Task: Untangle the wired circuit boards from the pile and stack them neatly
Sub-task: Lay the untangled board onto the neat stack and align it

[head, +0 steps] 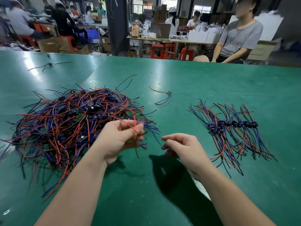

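Both forearms reach forward — left hand (121, 139) curled, blurred, right hand (180, 147) seemingly pinching.

Bright overhead light, wide-angle view with some blur.
I see white glare on the green table (195, 88) at far left, a dark shadow beneath the right hand (180, 149), motion blur on the left hand (120, 139), and bent, soft edges.

- The table (195, 82) was plain green.
- The pile (73, 121) mixed red, blue and black wires (40, 115) over small green boards (79, 117).
- The stack (232, 128) showed the same three wire colours around a dark middle row.
- The stools (157, 51) were red.
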Tool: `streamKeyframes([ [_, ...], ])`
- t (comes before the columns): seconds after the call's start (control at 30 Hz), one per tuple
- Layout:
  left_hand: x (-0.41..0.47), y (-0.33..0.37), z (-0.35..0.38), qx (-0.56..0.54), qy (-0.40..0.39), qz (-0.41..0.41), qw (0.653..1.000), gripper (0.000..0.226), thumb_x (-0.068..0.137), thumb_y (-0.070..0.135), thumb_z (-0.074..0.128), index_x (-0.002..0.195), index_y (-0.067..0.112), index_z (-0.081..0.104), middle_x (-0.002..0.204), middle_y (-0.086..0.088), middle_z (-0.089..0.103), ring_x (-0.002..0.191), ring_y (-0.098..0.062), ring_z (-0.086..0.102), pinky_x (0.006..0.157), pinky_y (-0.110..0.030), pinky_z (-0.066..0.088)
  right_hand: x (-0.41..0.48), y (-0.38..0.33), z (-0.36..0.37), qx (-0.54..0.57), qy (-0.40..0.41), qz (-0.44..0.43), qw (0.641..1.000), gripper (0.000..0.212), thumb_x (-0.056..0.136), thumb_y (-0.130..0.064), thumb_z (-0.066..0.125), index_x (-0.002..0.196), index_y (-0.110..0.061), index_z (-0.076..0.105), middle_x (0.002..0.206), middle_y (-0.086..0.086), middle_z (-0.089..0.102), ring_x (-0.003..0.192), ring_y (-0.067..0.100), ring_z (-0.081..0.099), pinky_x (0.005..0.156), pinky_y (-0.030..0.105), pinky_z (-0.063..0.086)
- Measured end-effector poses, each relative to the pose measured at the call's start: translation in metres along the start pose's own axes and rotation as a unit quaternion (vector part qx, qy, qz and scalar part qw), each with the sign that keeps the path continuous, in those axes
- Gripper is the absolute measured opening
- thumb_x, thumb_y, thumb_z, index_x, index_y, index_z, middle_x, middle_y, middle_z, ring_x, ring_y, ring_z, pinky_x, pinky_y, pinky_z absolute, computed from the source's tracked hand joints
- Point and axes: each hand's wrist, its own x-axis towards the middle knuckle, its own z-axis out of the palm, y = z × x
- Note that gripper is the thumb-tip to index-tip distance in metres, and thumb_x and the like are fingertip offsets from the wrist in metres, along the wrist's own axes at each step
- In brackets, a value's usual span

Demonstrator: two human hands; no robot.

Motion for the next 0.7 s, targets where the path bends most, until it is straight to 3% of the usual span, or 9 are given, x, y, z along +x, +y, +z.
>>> streamKeyframes([
  [0.07, -0.006, -0.004, 0.006, 0.077, -0.097, 0.014, 0.992, 0.021, 0.066, 0.022, 0.073, 0.085, 0.013, 0.075, 0.073, -0.003, 0.073, 0.062, -0.011, 0.065, 0.056, -0.022, 0.054, 0.000, -0.003, 0.005, 0.166, -0.046, 0.066, 0.983, 0.019, 0.097, -0.017, 0.051, 0.095, -0.009, 0.068, 0.070, 0.005, 0.069, 0.050, 0.013, 0.058, 0.049, 0.018, 0.046],
  [0.13, -0.010, -0.009, 0.011, 0.145, -0.168, 0.028, 0.975, 0.018, 0.068, 0.023, 0.074, 0.086, 0.020, 0.078, 0.080, -0.003, 0.075, 0.068, -0.009, 0.062, 0.061, -0.022, 0.050, 0.001, -0.003, 0.006, 0.243, -0.082, 0.098, 0.962, 0.032, 0.092, -0.036, 0.051, 0.101, -0.009, 0.065, 0.070, 0.003, 0.068, 0.049, 0.011, 0.058, 0.046, 0.017, 0.044],
  [0.2, -0.010, -0.013, 0.015, 0.186, -0.195, 0.042, 0.962, 0.013, 0.075, 0.016, 0.075, 0.088, 0.017, 0.078, 0.083, -0.003, 0.075, 0.070, -0.010, 0.058, 0.061, -0.021, 0.046, 0.002, -0.003, 0.003, 0.255, -0.096, 0.087, 0.958, 0.037, 0.080, -0.041, 0.057, 0.100, -0.011, 0.066, 0.074, 0.004, 0.069, 0.049, 0.009, 0.056, 0.049, 0.018, 0.043],
  [0.3, -0.010, -0.014, 0.014, 0.213, -0.215, 0.050, 0.952, 0.010, 0.081, 0.007, 0.072, 0.085, 0.013, 0.077, 0.071, 0.000, 0.071, 0.062, -0.008, 0.055, 0.057, -0.019, 0.045, 0.001, -0.004, -0.001, 0.234, -0.102, 0.069, 0.964, 0.035, 0.069, -0.032, 0.067, 0.099, -0.015, 0.069, 0.080, 0.006, 0.070, 0.049, 0.009, 0.055, 0.047, 0.018, 0.042],
  [0.47, -0.012, -0.013, 0.010, 0.235, -0.305, 0.020, 0.923, 0.014, 0.081, 0.018, 0.073, 0.081, 0.004, 0.073, 0.067, -0.002, 0.070, 0.061, -0.010, 0.060, 0.057, -0.017, 0.047, 0.002, -0.002, -0.007, 0.249, -0.140, 0.087, 0.954, 0.054, 0.064, -0.019, 0.071, 0.116, -0.010, 0.059, 0.084, 0.017, 0.070, 0.049, 0.013, 0.054, 0.049, 0.020, 0.046],
  [0.57, -0.013, -0.014, 0.016, 0.237, -0.269, -0.041, 0.933, 0.039, 0.075, 0.048, 0.072, 0.075, 0.010, 0.072, 0.070, -0.005, 0.072, 0.062, -0.014, 0.069, 0.055, -0.020, 0.053, 0.000, -0.003, -0.006, 0.214, -0.153, 0.078, 0.962, 0.050, 0.058, -0.005, 0.073, 0.107, -0.011, 0.066, 0.085, 0.013, 0.069, 0.055, 0.013, 0.060, 0.052, 0.019, 0.050],
  [0.63, -0.011, -0.015, 0.020, 0.243, -0.174, -0.101, 0.949, 0.073, 0.062, 0.074, 0.054, 0.074, 0.004, 0.070, 0.069, -0.013, 0.072, 0.058, -0.020, 0.069, 0.049, -0.023, 0.052, 0.000, -0.004, -0.007, 0.205, -0.151, 0.065, 0.965, 0.049, 0.057, -0.001, 0.073, 0.104, -0.013, 0.068, 0.083, 0.009, 0.069, 0.056, 0.010, 0.060, 0.051, 0.015, 0.048],
  [0.7, -0.003, -0.017, 0.019, 0.228, -0.048, -0.131, 0.964, 0.090, 0.059, 0.081, 0.043, 0.075, -0.004, 0.068, 0.065, -0.019, 0.070, 0.053, -0.025, 0.068, 0.045, -0.026, 0.052, 0.001, -0.005, -0.009, 0.204, -0.157, 0.051, 0.965, 0.050, 0.057, 0.000, 0.073, 0.105, -0.014, 0.066, 0.079, 0.006, 0.068, 0.055, 0.009, 0.060, 0.049, 0.014, 0.047],
])
